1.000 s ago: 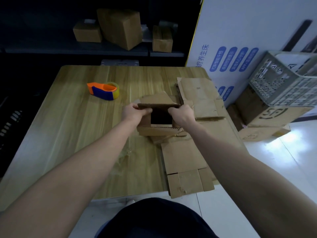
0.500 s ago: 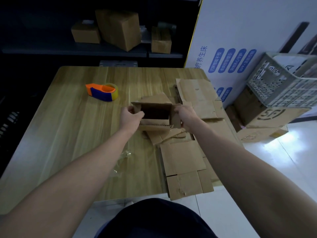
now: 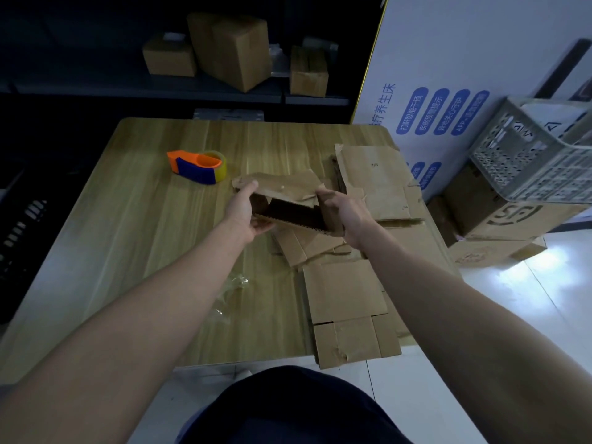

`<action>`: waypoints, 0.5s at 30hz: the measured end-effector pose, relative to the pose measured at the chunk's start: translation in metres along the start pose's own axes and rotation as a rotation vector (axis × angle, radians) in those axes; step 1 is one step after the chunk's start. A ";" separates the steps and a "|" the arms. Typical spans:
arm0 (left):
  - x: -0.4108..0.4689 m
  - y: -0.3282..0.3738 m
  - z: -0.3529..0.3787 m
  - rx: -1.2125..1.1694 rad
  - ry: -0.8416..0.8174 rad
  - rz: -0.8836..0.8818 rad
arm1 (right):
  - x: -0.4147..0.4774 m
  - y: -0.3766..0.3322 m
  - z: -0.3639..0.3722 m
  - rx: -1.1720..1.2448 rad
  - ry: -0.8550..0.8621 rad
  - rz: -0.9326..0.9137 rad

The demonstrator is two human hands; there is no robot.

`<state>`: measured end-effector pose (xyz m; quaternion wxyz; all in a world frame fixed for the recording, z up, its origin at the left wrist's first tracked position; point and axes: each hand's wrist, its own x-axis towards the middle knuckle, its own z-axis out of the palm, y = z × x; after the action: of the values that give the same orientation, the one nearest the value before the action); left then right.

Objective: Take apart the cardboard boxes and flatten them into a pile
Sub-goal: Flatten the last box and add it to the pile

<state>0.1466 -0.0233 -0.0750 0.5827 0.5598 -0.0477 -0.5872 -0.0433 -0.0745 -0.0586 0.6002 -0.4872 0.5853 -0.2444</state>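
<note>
Tape dispenser (image 3: 198, 167) sits out left of the left-hand fingers, well apart, idle on the surface (image 3: 134, 219).

Left hand (image 3: 245, 209): fingers clenched on the left end of the small box (image 3: 285, 200), thumb up on the top flap, the rest wrapped under the bottom edge.

Box itself: a second ago it was a square tube, opening facing me. Now it's sheared into a low parallelogram, top panel pushed away and the dark interior squeezed to a narrow slot. So the tape is evidently off and the walls are folding on their creases; collapse looks roughly half done.

Right hand (image 3: 344, 214): fingers grasping the right end wall, palm pressing inward.

Below and right of the right-hand fingers: flattened pile (image 3: 346, 290), several sheets overlapping, running to the surface's near edge. Box hovers just over its far part, so drop is short.

Next, I'd guess: press flat, lay on pile. More assembled boxes on the back shelf (image 3: 230, 49), so the job isn't near finished.
</note>
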 end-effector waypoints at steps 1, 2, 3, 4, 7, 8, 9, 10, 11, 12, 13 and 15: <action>0.001 -0.001 -0.001 -0.009 0.026 -0.001 | -0.002 0.002 0.000 -0.005 -0.038 0.008; 0.002 -0.001 -0.001 -0.025 0.041 0.008 | -0.005 0.003 0.000 -0.001 -0.084 0.023; 0.003 -0.001 -0.002 -0.042 0.055 0.025 | -0.006 0.004 0.000 0.009 -0.119 0.045; 0.004 -0.001 -0.003 -0.049 0.072 0.041 | -0.006 0.005 0.000 0.020 -0.130 0.064; 0.008 -0.001 -0.009 -0.050 0.090 0.076 | 0.000 0.007 -0.002 0.000 0.002 0.123; 0.008 -0.002 -0.010 -0.049 0.082 0.081 | 0.003 0.009 -0.005 -0.029 0.043 0.145; 0.008 -0.002 -0.012 -0.050 0.071 0.081 | 0.005 0.011 -0.007 -0.049 0.064 0.160; 0.008 -0.002 -0.013 -0.055 0.059 0.079 | 0.007 0.014 -0.009 -0.057 0.072 0.165; 0.007 -0.002 -0.014 -0.057 0.041 0.081 | 0.009 0.015 -0.011 -0.060 0.082 0.159; 0.007 -0.002 -0.016 -0.049 0.018 0.086 | 0.010 0.017 -0.014 -0.060 0.095 0.155; 0.006 -0.002 -0.018 -0.039 -0.010 0.089 | 0.010 0.018 -0.016 -0.063 0.111 0.150; 0.004 -0.002 -0.023 -0.016 -0.062 0.082 | 0.010 0.018 -0.019 -0.044 0.142 0.135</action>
<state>0.1625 -0.0119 -0.0872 0.6090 0.5342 -0.0840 -0.5803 -0.0640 -0.0815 -0.0763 0.5617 -0.4411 0.6629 -0.2245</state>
